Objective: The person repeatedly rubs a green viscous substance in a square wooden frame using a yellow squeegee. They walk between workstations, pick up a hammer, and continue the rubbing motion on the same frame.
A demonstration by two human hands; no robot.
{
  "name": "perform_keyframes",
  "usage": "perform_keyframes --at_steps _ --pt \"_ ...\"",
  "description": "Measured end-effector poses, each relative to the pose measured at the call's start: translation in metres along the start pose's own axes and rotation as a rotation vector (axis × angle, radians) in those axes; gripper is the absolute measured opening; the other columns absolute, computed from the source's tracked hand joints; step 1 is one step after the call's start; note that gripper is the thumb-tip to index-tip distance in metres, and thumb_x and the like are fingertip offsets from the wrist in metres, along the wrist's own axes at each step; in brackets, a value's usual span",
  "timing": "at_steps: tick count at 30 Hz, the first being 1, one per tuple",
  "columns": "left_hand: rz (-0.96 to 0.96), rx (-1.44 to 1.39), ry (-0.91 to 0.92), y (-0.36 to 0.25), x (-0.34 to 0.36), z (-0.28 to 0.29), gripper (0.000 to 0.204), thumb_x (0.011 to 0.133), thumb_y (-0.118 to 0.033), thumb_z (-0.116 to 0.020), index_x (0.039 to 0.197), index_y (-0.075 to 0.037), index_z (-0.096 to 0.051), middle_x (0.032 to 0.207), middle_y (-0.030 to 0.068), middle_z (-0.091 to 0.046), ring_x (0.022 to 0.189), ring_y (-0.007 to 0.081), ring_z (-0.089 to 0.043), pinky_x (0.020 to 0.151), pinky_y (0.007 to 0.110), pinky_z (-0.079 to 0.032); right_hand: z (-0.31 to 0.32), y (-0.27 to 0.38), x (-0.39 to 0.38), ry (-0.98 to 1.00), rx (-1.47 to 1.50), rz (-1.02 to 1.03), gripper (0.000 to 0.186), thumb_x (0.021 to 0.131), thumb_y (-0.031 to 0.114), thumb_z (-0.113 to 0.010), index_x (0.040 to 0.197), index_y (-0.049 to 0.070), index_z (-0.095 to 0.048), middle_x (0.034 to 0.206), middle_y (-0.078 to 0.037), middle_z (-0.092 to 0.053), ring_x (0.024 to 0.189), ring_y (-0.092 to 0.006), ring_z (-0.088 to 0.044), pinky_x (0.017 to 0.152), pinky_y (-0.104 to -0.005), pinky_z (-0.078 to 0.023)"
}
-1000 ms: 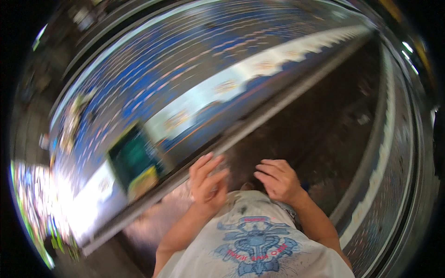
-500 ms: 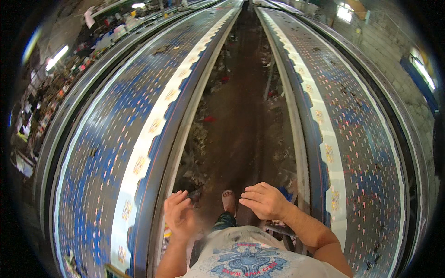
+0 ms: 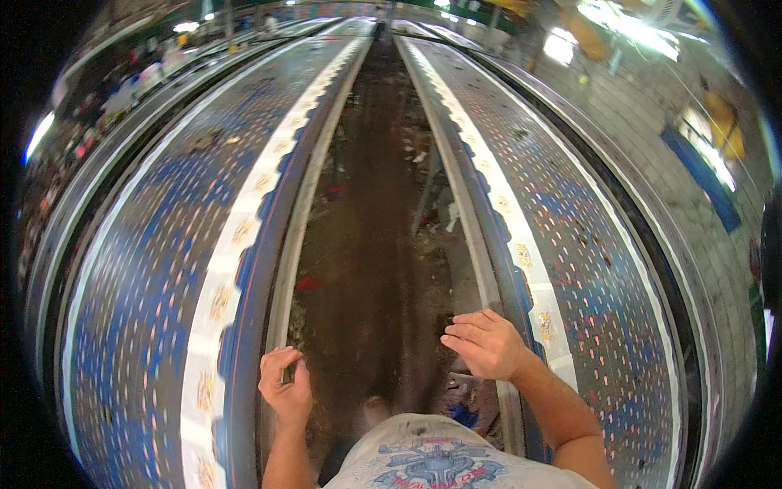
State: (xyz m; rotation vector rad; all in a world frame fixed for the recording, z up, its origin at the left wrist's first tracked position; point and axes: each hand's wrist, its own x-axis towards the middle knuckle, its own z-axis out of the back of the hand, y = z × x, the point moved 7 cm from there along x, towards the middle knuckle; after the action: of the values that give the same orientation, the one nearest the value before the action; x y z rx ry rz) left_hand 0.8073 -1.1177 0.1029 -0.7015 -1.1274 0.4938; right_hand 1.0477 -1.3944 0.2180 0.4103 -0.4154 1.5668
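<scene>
Between two long blue printed fabric tables point(image 3: 155, 293) runs a narrow littered dirt aisle point(image 3: 371, 244); left hand point(image 3: 285, 389) grips the left table's metal edge rail point(image 3: 281, 269), right hand point(image 3: 486, 344) hovers loosely curled, empty, over the right rail point(image 3: 464, 212).

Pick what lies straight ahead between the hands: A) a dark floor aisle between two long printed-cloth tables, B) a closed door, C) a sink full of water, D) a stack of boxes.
A: the left hand and right hand sit over the inner edges of the left table and right table, with the dark, littered aisle running away between them.
</scene>
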Motion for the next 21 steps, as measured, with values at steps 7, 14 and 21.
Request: perform_keyframes --at_steps 7,14,21 --pt "-0.123 -0.091 0.142 0.039 0.144 -0.149 0.023 0.086 0.011 -0.081 0.103 -0.005 -0.079 0.102 0.0108 -0.081 0.104 0.0322 -0.080 0.111 0.055 -0.058 -0.029 -0.174 -0.046 -0.068 -0.115 -0.440 0.028 0.083 0.000 -0.078 0.110 0.009 -0.083 0.109 -0.009 -0.082 0.107 -0.0324 -0.078 0.097 -0.0468 -0.062" --pt "-0.267 -0.133 0.127 0.079 0.280 -0.309 0.026 0.084 0.012 -0.081 0.102 -0.006 -0.079 0.099 0.0099 -0.081 0.102 0.0316 -0.080 0.109 0.055 -0.059 -0.056 -0.364 -0.047 -0.159 -0.243 -0.662 0.026 0.084 -0.004 -0.078 0.108 0.006 -0.081 0.104 -0.011 -0.081 0.101 -0.0350 -0.076 0.092 -0.0479 -0.061" --pt "-0.233 0.310 0.425 0.117 0.414 -0.441 0.054 0.086 -0.010 -0.089 0.139 -0.008 -0.075 0.151 0.0167 -0.070 0.150 0.0406 -0.057 0.127 0.060 -0.040 -0.130 -0.588 0.078 -0.096 -0.199 -0.641 0.041 0.090 0.012 -0.084 0.131 0.008 -0.077 0.141 -0.015 -0.073 0.133 -0.0384 -0.066 0.111 -0.0537 -0.052"
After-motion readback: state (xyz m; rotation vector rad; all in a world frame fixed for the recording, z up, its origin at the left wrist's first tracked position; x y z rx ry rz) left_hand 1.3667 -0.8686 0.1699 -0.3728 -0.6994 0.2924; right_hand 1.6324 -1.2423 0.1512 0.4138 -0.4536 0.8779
